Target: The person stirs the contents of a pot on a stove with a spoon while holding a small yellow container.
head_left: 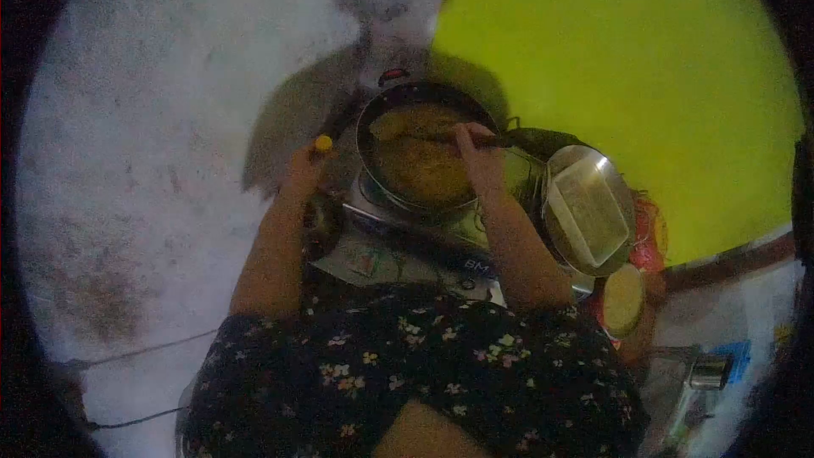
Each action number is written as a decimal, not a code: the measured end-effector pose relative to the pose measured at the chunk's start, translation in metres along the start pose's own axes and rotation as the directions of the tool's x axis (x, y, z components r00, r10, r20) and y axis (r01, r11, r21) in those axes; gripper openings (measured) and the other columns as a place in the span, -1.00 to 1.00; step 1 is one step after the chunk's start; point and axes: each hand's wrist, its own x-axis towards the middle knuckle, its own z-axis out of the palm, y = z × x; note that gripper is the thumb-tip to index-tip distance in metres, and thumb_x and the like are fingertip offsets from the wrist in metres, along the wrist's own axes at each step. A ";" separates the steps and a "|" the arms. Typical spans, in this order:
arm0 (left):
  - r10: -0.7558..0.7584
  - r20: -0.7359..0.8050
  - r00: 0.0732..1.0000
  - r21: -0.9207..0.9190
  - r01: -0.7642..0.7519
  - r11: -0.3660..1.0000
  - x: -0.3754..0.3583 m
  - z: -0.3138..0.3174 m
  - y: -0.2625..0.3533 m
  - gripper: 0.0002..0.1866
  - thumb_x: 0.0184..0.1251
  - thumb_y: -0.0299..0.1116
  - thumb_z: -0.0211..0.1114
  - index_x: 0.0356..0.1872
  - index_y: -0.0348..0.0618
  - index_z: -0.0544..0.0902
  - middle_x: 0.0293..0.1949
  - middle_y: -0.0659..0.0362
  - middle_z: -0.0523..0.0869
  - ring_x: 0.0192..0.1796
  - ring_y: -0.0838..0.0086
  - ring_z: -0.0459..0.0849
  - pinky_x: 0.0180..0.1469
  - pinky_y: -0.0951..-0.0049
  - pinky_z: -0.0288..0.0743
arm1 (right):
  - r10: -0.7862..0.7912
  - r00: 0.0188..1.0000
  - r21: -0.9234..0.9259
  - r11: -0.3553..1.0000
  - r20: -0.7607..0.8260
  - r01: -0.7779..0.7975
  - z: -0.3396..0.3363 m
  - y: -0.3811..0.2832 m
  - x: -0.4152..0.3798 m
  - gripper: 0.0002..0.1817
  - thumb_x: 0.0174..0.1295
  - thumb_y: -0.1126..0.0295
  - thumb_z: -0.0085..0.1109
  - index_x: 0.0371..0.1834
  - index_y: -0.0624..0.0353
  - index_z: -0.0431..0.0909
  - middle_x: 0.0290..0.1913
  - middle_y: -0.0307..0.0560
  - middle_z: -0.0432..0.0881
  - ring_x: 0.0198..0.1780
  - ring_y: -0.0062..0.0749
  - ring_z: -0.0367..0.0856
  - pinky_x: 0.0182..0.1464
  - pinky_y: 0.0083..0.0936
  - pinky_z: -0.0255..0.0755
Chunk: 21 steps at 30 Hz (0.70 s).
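A dark round pan [363, 149] stands on a stove [398, 233], with brownish-yellow food [424, 171] spread inside it. Over the pan's right side, my right hand [476, 142] is closed around a dark utensil [437, 136], whose far end reaches into the food. Left of the pan, my left hand [307, 161] is closed near a small round yellow thing [323, 143]. What the left fingers hold is too dim to make out.
Right of the stove, a pale rectangular container [593, 208] rests on a round metal lid or plate [560, 242]. Beside it are a red packet [651, 233], a round yellowish-topped container [623, 301] and a metal cup [710, 371]. Walls rise behind the stove.
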 end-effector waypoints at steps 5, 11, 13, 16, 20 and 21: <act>0.000 0.076 0.997 -0.156 0.012 0.988 -0.006 -0.008 0.013 -0.44 0.17 -0.06 0.43 0.11 -0.18 0.59 -0.02 -0.01 0.72 0.06 0.18 0.67 0.14 0.24 0.48 | -0.105 0.993 -0.030 0.994 -0.050 0.103 0.007 0.006 0.012 -0.71 0.40 0.23 0.10 -0.22 0.27 0.64 -0.41 -0.09 0.64 -0.35 -0.41 0.64 -0.25 -0.43 0.54; 0.019 0.034 0.999 -0.099 -0.016 0.995 -0.013 -0.015 0.026 -0.46 0.17 -0.08 0.43 0.11 -0.18 0.59 -0.06 -0.02 0.73 0.03 0.14 0.69 0.09 0.24 0.51 | -0.090 0.994 0.007 0.996 -0.058 0.090 0.009 -0.035 0.001 -0.73 0.36 0.28 0.11 -0.29 0.28 0.65 -0.49 -0.12 0.64 -0.45 -0.45 0.58 -0.34 -0.41 0.44; 0.040 0.031 0.999 -0.028 -0.039 0.999 -0.008 -0.009 0.014 -0.45 0.17 -0.08 0.43 0.11 -0.18 0.59 -0.06 -0.03 0.72 0.02 0.14 0.69 0.08 0.24 0.52 | -0.110 0.992 0.044 0.993 -0.066 0.113 0.010 -0.048 -0.005 -0.74 0.35 0.28 0.12 -0.31 0.28 0.64 -0.50 -0.10 0.64 -0.45 -0.42 0.58 -0.34 -0.40 0.44; 0.012 0.041 0.999 -0.010 -0.011 1.000 -0.016 -0.018 0.028 -0.43 0.17 -0.07 0.43 0.14 -0.17 0.57 -0.03 -0.04 0.71 0.05 0.14 0.68 0.08 0.23 0.52 | -0.187 0.980 -0.029 0.982 -0.068 0.186 0.014 -0.042 -0.001 -0.75 0.33 0.29 0.12 -0.34 0.28 0.63 -0.50 -0.07 0.64 -0.46 -0.37 0.59 -0.34 -0.39 0.44; -0.024 0.013 1.000 0.021 0.023 1.000 -0.005 0.000 0.003 -0.39 0.16 -0.04 0.43 0.17 -0.16 0.55 -0.01 -0.03 0.70 0.08 0.14 0.66 0.10 0.23 0.52 | -0.241 0.969 -0.080 0.968 -0.050 0.236 0.014 -0.028 0.004 -0.76 0.31 0.31 0.13 -0.33 0.28 0.63 -0.50 -0.02 0.63 -0.45 -0.30 0.60 -0.33 -0.39 0.44; -0.035 0.043 0.998 -0.014 0.036 0.999 -0.005 -0.002 0.006 -0.39 0.15 -0.04 0.43 0.18 -0.15 0.55 0.00 -0.03 0.70 0.08 0.13 0.66 0.10 0.23 0.52 | -0.241 0.969 -0.084 0.968 -0.055 0.236 0.014 -0.027 0.004 -0.77 0.31 0.31 0.13 -0.33 0.28 0.64 -0.50 -0.01 0.63 -0.45 -0.30 0.60 -0.33 -0.39 0.44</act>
